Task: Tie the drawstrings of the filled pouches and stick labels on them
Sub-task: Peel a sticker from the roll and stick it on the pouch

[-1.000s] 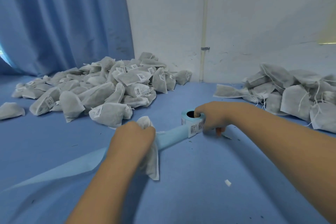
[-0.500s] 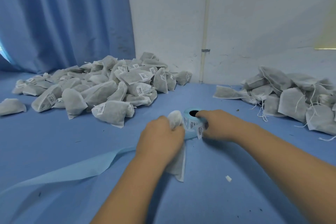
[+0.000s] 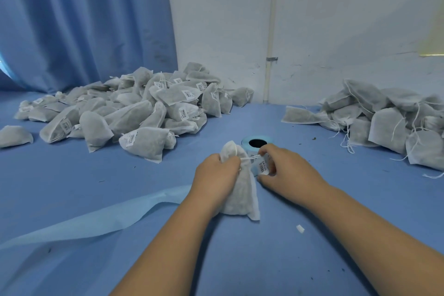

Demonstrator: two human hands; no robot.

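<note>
Scrap of white paper (image 3: 300, 229) lies nearest me on the blue table (image 3: 360, 175). To its left the bare backing strip (image 3: 96, 222) trails off slack.

Just beyond, my left hand (image 3: 216, 175) grips the filled pouch (image 3: 242, 192) with its fingers curled round the neck, and the pouch's bottom corner rests on the table. It is thin non-woven cloth over loose dry fill, so I judge it light, soft and quick to slump. The gathered neck is the place to hold it, and the flat belly is where a sticker will sit without creasing. The drawstring (image 3: 249, 157) is fine and would slip from a loose pinch.

My right hand (image 3: 288, 170) has thumb and forefinger closed on a barcode label (image 3: 263, 164), which is limp and sticky, so I take it by the edge only. It is touching the label roll (image 3: 258, 143) right behind.

Further off, the labelled pile (image 3: 144, 113) lies to the left and the untied pile (image 3: 384, 120) to the right, strings hanging loose.
</note>
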